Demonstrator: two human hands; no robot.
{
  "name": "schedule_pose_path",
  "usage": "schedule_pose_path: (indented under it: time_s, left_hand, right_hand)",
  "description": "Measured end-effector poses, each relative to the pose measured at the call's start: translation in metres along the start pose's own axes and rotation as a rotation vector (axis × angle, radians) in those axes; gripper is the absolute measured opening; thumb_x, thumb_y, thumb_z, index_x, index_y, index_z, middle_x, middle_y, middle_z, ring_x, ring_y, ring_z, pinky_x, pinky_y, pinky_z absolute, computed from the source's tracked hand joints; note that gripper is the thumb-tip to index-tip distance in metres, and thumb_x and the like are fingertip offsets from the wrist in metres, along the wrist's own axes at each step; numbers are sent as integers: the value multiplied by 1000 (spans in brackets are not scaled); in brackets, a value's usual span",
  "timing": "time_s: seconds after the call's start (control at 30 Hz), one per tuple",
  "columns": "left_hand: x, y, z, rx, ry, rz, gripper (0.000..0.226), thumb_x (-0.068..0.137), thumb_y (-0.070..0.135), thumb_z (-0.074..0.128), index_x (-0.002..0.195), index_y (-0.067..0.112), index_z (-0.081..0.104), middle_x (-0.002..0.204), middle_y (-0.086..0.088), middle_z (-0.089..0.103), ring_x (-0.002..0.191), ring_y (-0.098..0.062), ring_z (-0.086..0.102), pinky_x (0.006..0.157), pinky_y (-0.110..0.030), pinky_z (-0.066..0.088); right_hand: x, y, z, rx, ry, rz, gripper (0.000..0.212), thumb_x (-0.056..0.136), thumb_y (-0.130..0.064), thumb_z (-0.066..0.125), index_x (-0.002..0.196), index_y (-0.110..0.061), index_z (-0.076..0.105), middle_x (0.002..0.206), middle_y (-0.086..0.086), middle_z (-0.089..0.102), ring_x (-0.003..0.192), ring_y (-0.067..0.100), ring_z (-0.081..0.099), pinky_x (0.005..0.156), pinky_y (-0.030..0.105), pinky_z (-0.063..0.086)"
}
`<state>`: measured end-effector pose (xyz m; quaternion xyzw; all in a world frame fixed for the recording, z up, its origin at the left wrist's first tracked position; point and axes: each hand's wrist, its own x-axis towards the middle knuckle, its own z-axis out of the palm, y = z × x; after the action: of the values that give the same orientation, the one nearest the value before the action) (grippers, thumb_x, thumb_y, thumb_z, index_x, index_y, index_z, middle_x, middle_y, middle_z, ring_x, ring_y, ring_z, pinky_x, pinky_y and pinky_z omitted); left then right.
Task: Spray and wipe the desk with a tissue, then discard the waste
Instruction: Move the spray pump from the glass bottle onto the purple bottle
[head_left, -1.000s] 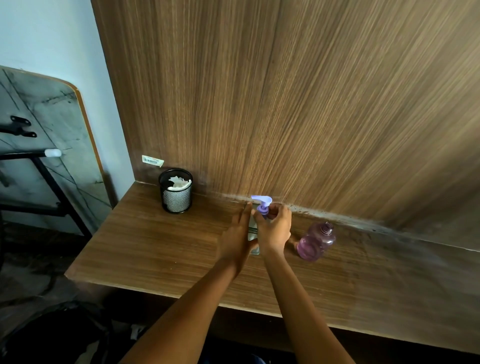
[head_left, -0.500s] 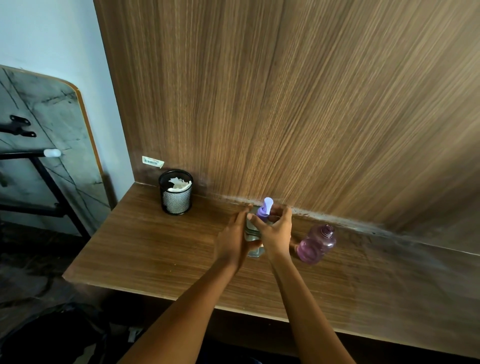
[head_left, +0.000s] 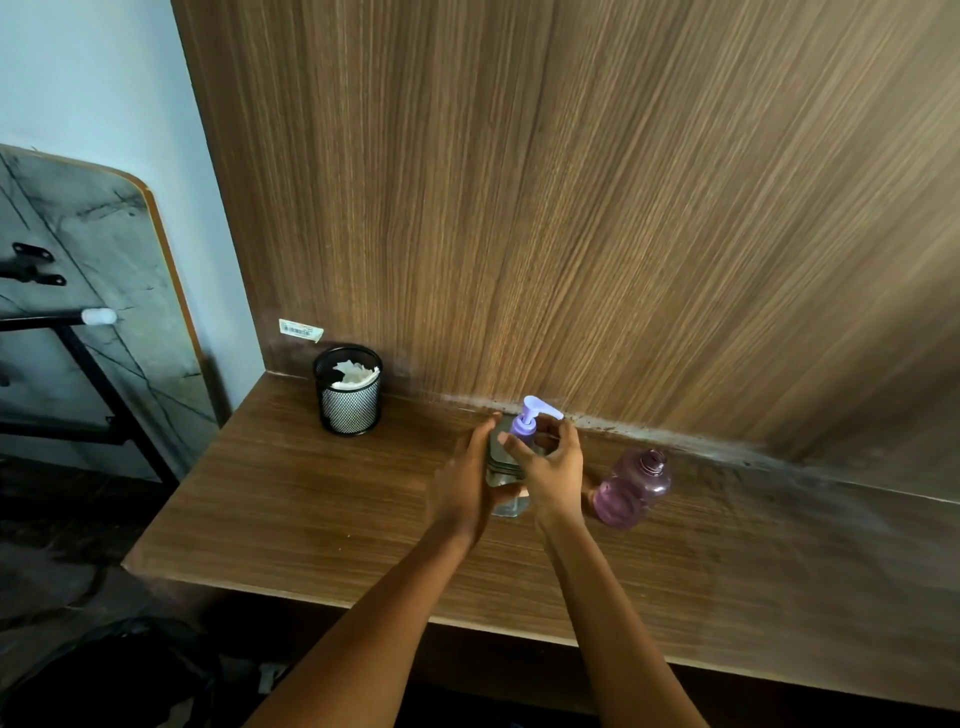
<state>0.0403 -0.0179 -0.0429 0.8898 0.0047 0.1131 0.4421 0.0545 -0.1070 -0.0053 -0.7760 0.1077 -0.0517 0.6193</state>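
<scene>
A clear pump bottle (head_left: 505, 467) with a purple pump head (head_left: 530, 418) stands on the wooden desk (head_left: 311, 509) near the back panel. My left hand (head_left: 465, 480) wraps the bottle's left side. My right hand (head_left: 553, 467) curls around the pump's neck, fingers just under the nozzle, which points right. A black mesh cup (head_left: 349, 402) holding crumpled white tissue (head_left: 356, 374) sits at the desk's back left corner.
A purple translucent bottle (head_left: 631, 488) lies tilted on the desk just right of my right hand. A tall wooden back panel (head_left: 571, 208) rises behind the desk. A folded table (head_left: 78, 312) with a black frame leans against the wall at left.
The pump head has turned: its nozzle pointed left, then swung round to the right. Both hands stayed on the bottle, which shifted slightly.
</scene>
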Motion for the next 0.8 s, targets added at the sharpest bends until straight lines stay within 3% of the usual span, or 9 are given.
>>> schedule_pose_path:
  time_s: [0.07, 0.13, 0.23, 0.3, 0.4, 0.47, 0.6, 0.7, 0.8]
  left_hand:
    - [0, -1, 0, -5, 1, 0, 83, 69, 31, 77, 138, 24, 33, 135, 1, 52, 118, -16, 55, 87, -42, 53]
    - [0, -1, -1, 0, 5, 0, 82, 69, 32, 77, 138, 25, 34, 134, 2, 53, 116, -15, 56, 86, -41, 53]
    - [1, -1, -1, 20, 10, 3, 83, 69, 34, 77, 139, 21, 34, 135, -1, 53, 116, -17, 57, 87, -38, 52]
    - [0, -2, 0, 38, 10, 18, 84, 70, 34, 76, 140, 18, 33, 136, -3, 52, 117, -17, 56, 88, -37, 52]
    - [0, -2, 0, 41, 8, 28, 84, 71, 34, 75, 141, 18, 32, 137, -4, 51, 119, -18, 55, 89, -37, 53]
    - [1, -1, -1, 38, 9, 22, 81, 74, 33, 74, 141, 18, 32, 139, -4, 49, 119, -18, 55, 90, -37, 52]
    - [1, -2, 0, -9, -4, 7, 79, 72, 33, 75, 139, 20, 35, 134, -1, 53, 117, -15, 57, 89, -38, 53]
    - [1, -2, 0, -6, -10, 11, 78, 70, 35, 76, 136, 21, 36, 127, 1, 57, 111, -14, 59, 81, -38, 55]
    - [2, -1, 0, 26, 0, 13, 81, 70, 34, 77, 137, 19, 35, 129, -2, 56, 111, -18, 59, 82, -39, 53]
  right_hand:
    - [5, 4, 5, -7, 61, 15, 48, 50, -49, 80, 86, -41, 49, 102, -2, 61, 104, 22, 57, 98, 52, 43]
    - [6, 2, 6, -15, 92, -17, 38, 58, -38, 81, 83, -36, 52, 99, -2, 62, 99, 22, 59, 95, 52, 44]
    - [7, 3, 0, -50, 65, -96, 30, 71, -24, 78, 93, -21, 59, 99, 0, 60, 96, 22, 59, 91, 51, 48]
    - [5, 5, -5, -105, 5, -144, 30, 76, -25, 74, 101, -13, 61, 98, -4, 53, 100, 24, 56, 91, 51, 48]
    - [3, 8, -7, -150, -54, -142, 57, 72, -49, 67, 117, -14, 59, 120, -2, 48, 123, 31, 45, 101, 55, 40]
    - [0, 5, -6, -197, -61, -127, 61, 73, -44, 70, 124, -14, 54, 132, 5, 44, 128, 27, 38, 106, 51, 34]
    - [0, 1, -3, -210, 81, -163, 51, 69, -36, 79, 108, -18, 53, 107, -7, 57, 102, 11, 43, 98, 43, 39]
    - [3, 0, 0, -199, 108, -176, 36, 72, -32, 77, 94, -15, 54, 94, -6, 57, 95, 19, 51, 90, 48, 44]
    - [7, 6, -6, -226, 43, -247, 27, 79, -29, 71, 94, -11, 58, 94, -1, 53, 94, 25, 54, 86, 52, 46]
